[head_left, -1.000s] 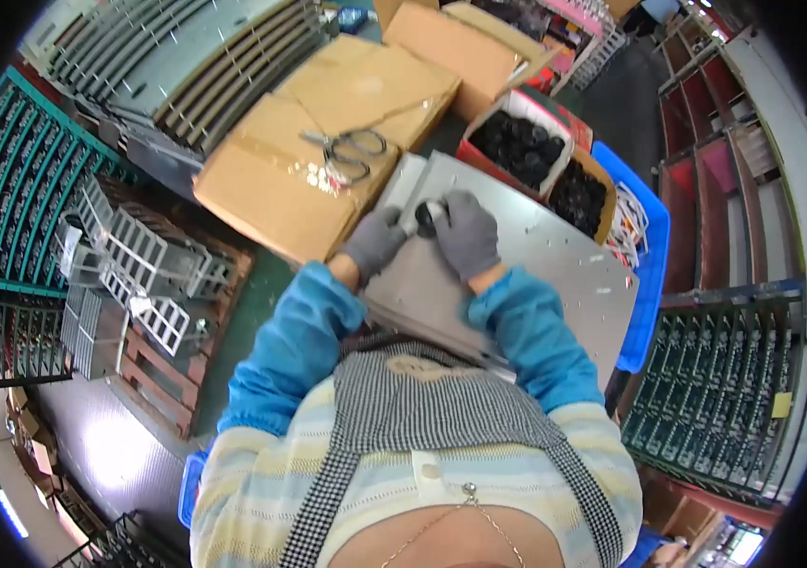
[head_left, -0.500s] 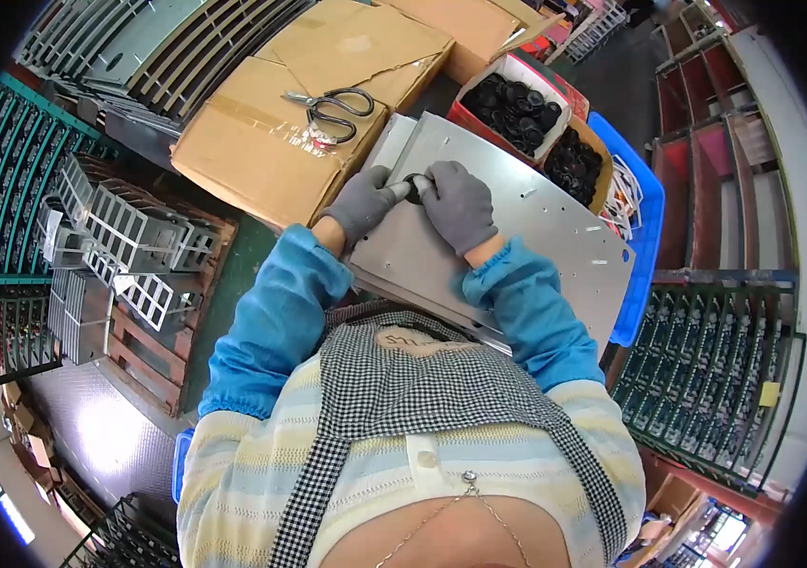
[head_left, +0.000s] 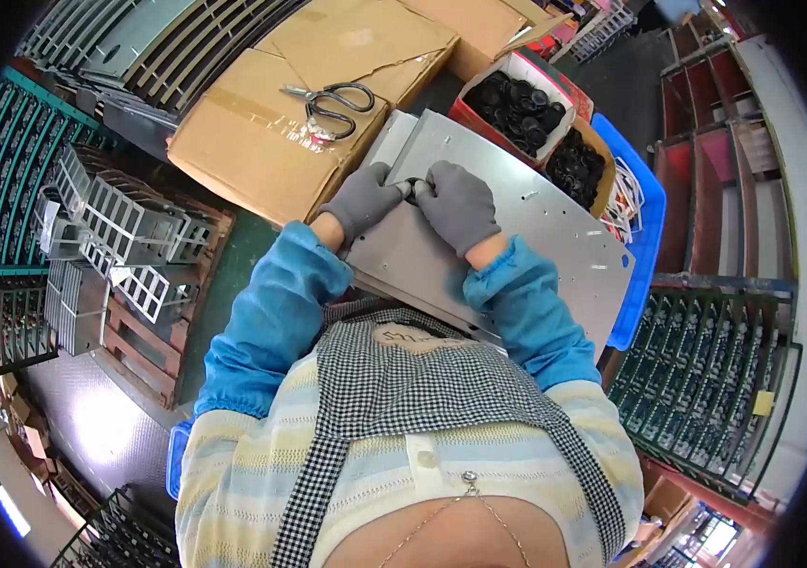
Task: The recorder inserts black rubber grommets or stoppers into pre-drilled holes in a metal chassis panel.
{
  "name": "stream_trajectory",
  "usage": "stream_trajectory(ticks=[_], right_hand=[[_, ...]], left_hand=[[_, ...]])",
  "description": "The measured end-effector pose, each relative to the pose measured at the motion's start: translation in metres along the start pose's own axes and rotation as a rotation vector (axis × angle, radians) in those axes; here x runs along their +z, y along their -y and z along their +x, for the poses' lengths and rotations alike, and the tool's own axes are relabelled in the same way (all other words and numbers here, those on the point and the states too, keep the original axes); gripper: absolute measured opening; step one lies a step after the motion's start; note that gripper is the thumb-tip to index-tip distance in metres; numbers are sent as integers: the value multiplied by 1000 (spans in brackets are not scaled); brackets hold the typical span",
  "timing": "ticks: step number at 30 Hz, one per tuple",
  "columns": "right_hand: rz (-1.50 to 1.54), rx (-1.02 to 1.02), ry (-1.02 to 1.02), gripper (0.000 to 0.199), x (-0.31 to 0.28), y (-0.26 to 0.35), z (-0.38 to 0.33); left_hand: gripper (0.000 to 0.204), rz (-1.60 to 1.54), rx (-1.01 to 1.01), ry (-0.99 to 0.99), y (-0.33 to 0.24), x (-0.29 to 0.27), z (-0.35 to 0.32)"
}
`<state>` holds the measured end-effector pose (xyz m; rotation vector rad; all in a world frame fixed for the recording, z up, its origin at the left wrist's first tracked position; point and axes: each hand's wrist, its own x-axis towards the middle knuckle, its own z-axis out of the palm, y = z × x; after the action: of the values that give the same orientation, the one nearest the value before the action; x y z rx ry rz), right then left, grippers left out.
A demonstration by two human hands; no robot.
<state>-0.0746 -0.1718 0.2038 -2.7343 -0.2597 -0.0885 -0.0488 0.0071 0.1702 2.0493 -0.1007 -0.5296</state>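
A flat grey metal panel with several small holes lies before me, stacked on other sheet metal. Near its far left edge, a small round black rubber piece is pinched between my two hands against the panel; the fingers cover most of it. My left hand, in a grey glove, comes from the left with its thumb pressed on the piece. From the other side my right hand, gloved alike, presses its thumb and curled fingers there. Whether the piece sits in a hole cannot be made out.
Black-handled scissors rest on a cardboard box at the far left. Beyond the panel stand a red-and-white box of round black parts, a second open carton and a blue bin. Metal frames sit on a pallet at left.
My thumbs have come closer together over the black piece, covering more of it. Both hands stay at the same spot on the panel.
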Motion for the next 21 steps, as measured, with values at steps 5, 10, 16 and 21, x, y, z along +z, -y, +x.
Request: stream_trajectory(ticks=[5,10,16,21], right_hand=[[11,-27,25,22,0,-2,5],[104,-111,69,23,0,-15,8],[188,-351,267,35,-13,-34,32],[204,-394,318,34,-22,-31,41]], left_hand=[[44,4,0,-7,3,1,0],[44,-24,81,-36,4,2,-3],[35,67,133,-108,3,5,-2],[37,9,99,-88,2,1,0]])
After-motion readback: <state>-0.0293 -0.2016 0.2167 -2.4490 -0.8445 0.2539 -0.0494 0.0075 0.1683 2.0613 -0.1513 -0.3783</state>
